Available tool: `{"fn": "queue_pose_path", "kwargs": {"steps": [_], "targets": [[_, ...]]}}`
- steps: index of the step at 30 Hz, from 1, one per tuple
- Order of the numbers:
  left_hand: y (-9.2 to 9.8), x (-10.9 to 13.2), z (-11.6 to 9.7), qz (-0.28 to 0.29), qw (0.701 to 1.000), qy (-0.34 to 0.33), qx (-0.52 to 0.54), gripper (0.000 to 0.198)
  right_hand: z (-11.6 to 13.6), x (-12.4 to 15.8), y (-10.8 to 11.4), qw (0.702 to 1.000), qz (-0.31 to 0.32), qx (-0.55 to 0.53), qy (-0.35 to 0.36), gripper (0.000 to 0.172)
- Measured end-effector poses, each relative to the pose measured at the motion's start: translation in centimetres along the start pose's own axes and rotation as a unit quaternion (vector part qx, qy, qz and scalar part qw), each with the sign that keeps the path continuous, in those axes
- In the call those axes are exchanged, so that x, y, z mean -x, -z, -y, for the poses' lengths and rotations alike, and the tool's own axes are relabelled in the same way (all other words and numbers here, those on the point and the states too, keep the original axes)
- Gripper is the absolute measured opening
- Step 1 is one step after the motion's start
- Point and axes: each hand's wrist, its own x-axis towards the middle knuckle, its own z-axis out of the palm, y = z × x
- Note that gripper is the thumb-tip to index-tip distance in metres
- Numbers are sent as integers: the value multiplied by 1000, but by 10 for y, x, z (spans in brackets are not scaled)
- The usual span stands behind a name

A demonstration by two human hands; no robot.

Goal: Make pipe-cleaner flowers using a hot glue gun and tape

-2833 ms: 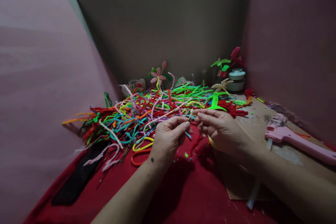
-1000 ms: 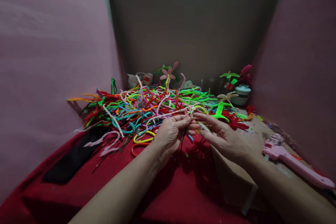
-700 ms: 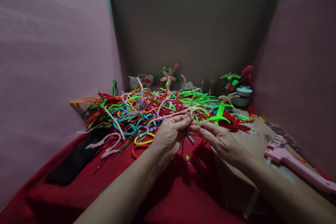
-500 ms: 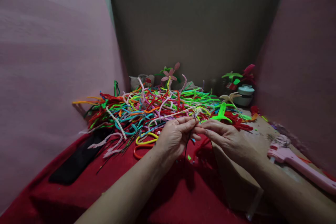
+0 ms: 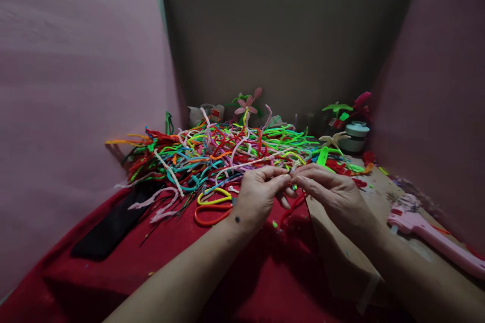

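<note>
My left hand (image 5: 255,199) and my right hand (image 5: 331,192) meet in front of the pile of fuzzy pipe cleaners (image 5: 212,154), fingertips touching. Both are closed in a pinch around a small white stamen bunch (image 5: 295,165), whose pale tip shows just above the fingers. What lies between the fingertips is mostly hidden. Beside my left wrist lie scissors with yellow and red handles (image 5: 213,206), their blades covered by the hand. A bright green pipe-cleaner leaf (image 5: 322,156) stands just behind my right hand.
A black phone (image 5: 109,227) lies left on the red cloth (image 5: 159,267). On the cardboard (image 5: 379,197) at right rests a pink glue gun (image 5: 428,232). A pale green jar (image 5: 356,137) and a pink pipe-cleaner flower (image 5: 246,106) stand at the back. Walls rise on both sides.
Both hands have shifted slightly right, and the left has turned, showing more of its back. Less of the white bunch shows, its dark wire is no longer visible, and more of the scissors shows.
</note>
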Motion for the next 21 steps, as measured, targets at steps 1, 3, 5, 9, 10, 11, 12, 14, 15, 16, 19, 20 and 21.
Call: {"fn": "queue_pose_path", "kwargs": {"steps": [1, 3, 5, 9, 10, 11, 12, 14, 15, 16, 19, 20, 21], "targets": [[-1, 1, 0, 0, 1000, -3, -8, 13, 0, 0, -2, 1000, -9, -3, -8, 17], [-2, 2, -1, -3, 1000, -5, -20, 13, -1, 1, -4, 999, -28, -5, -19, 17], [-4, 3, -3, -5, 1000, -5, -25, 12, -2, 1, -6, 999, -41, 4, -28, 18], [-6, 4, -5, -13, 1000, -6, -24, 9, -2, 1, -9, 997, -60, 15, -47, 22], [-7, 4, -5, -16, 1000, -5, -23, 8, -1, 2, -9, 997, -63, 11, -53, 23], [-8, 4, -5, -18, 1000, -4, -22, 8, -1, 2, -10, 996, -66, 7, -61, 23], [-8, 4, -5, -18, 1000, -3, -22, 7, -1, 2, -10, 995, -69, 4, -67, 24], [-9, 3, -4, -18, 1000, -4, -23, 6, -1, 3, -10, 995, -76, 11, -71, 23], [-9, 3, -3, -18, 1000, -7, -23, 6, -1, 3, -11, 994, -80, 19, -67, 23], [-9, 3, -2, -18, 999, -12, -25, 7, -1, 3, -11, 994, -83, 28, -60, 23], [-9, 4, 1, -27, 998, -32, -42, 10, -2, 3, -13, 994, -96, 41, -41, 23], [-9, 5, 1, -33, 997, -42, -54, 10, -2, 3, -14, 993, -101, 39, -38, 22], [-9, 5, 2, -40, 995, -54, -68, 11, -2, 3, -15, 993, -106, 37, -37, 21]]}}
